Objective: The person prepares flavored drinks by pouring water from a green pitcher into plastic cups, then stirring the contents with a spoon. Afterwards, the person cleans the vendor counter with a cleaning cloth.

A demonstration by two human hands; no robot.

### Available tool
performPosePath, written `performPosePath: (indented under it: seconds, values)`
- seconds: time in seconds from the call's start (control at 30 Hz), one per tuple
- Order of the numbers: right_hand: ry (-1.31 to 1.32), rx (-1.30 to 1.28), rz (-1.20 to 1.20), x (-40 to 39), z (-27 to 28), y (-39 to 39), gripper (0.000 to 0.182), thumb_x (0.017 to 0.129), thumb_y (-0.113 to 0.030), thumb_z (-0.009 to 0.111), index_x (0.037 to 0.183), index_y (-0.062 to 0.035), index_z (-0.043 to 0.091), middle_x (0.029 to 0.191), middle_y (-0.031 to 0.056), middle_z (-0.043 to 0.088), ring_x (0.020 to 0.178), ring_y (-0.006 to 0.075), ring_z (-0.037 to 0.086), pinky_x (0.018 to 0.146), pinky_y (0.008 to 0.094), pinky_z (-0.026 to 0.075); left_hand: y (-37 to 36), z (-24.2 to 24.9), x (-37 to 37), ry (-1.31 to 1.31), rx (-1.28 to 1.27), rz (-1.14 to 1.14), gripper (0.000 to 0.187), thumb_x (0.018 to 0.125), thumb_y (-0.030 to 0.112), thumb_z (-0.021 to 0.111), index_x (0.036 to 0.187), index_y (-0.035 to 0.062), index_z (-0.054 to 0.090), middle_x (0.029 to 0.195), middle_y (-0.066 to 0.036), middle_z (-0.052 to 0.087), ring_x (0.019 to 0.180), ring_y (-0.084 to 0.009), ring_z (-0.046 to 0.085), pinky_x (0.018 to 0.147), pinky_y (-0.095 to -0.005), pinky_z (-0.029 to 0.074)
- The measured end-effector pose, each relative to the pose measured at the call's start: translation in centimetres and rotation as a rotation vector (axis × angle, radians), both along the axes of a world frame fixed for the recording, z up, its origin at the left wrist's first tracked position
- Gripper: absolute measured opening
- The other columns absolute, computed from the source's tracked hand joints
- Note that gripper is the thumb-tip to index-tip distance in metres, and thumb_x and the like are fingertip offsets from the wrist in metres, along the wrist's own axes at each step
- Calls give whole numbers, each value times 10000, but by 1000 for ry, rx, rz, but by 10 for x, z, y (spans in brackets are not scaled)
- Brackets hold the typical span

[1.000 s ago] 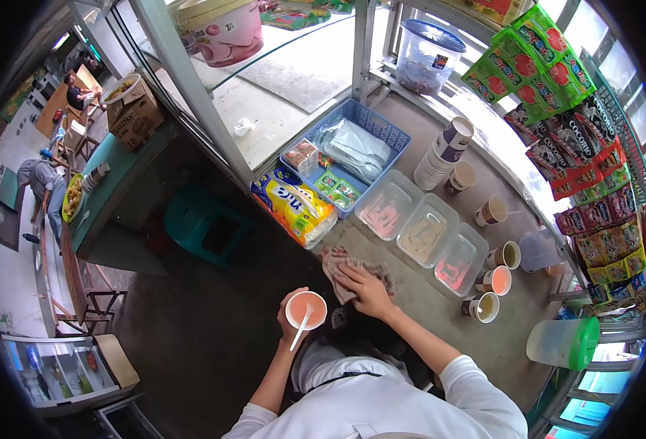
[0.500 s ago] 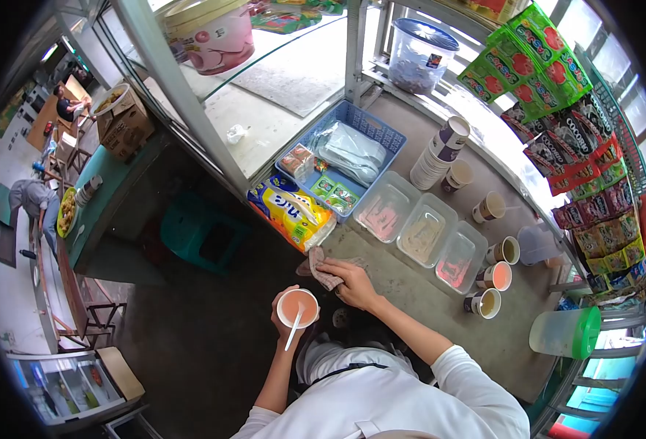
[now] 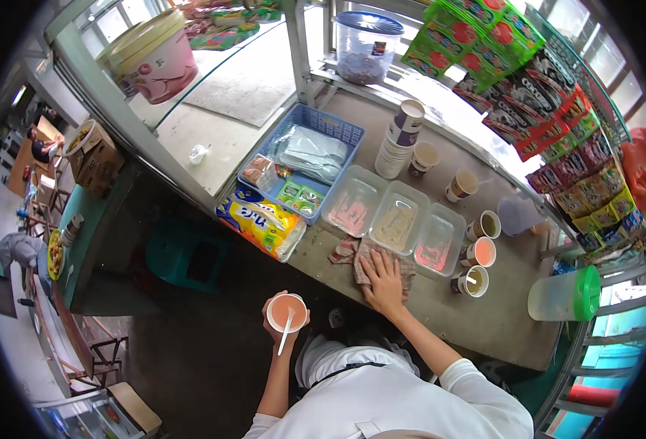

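Note:
My left hand (image 3: 270, 322) is wrapped round a paper cup (image 3: 287, 313) of pinkish-orange drink, with a white spoon (image 3: 285, 333) standing in it. My right hand (image 3: 383, 282) lies flat, fingers spread, on a checked cloth (image 3: 403, 274) on the countertop (image 3: 440, 307). Just beyond the cloth are clear plastic tubs with pink contents (image 3: 353, 205), beige contents (image 3: 398, 223) and more pink contents (image 3: 436, 245). Several filled paper cups stand to their right, among them one with orange drink (image 3: 482, 252) and one with a spoon in it (image 3: 473, 281).
A blue basket (image 3: 352, 135) of packets and a yellow-blue pack (image 3: 260, 223) sit left of the tubs. Behind stand stacked cups (image 3: 396, 150). A green-lidded jar (image 3: 563, 294) is at the right. Sachets (image 3: 476, 36) hang above. Two people (image 3: 43, 150) are far left.
My right hand has moved from the counter's front edge onto the countertop, taking the cloth along and spreading out on it. The view has shifted, and the cup with the spoon stays in my left hand.

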State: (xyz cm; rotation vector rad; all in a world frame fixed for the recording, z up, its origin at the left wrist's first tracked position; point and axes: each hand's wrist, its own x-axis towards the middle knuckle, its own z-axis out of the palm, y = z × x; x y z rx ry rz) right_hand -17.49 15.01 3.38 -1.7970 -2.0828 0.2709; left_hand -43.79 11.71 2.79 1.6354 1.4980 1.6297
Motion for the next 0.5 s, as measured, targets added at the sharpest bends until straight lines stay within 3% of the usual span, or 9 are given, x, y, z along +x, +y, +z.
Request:
performPosePath:
  seconds: [0.07, 0.23, 0.5]
  values:
    - [-6, 36, 11, -6, -4, 5, 748, 755, -230, 667, 1466, -219, 435, 1516, 113, 389, 1417, 359, 316, 1133, 581, 246, 1, 0, 4, 31, 20, -19, 731, 622, 278, 878, 1193, 14, 506, 1135, -126, 638, 1037, -264, 629, 924, -379, 493]
    - [-35, -10, 298, 6, -3, 1, 730, 792, -271, 657, 1477, -240, 406, 1515, 76, 397, 1427, 316, 315, 1150, 575, 225, 4, 2, 16, 48, 41, -90, 721, 622, 281, 877, 1185, 13, 515, 1132, -126, 637, 1036, -263, 625, 925, -383, 493]
    - [-54, 41, 203, -30, -1, 19, 710, 795, -291, 657, 1462, -216, 425, 1522, 87, 386, 1338, 322, 402, 1058, 548, 313, -2, -2, 24, 99, 29, -124, 724, 626, 293, 880, 1185, 11, 516, 1137, -127, 634, 1025, -260, 636, 922, -375, 499]
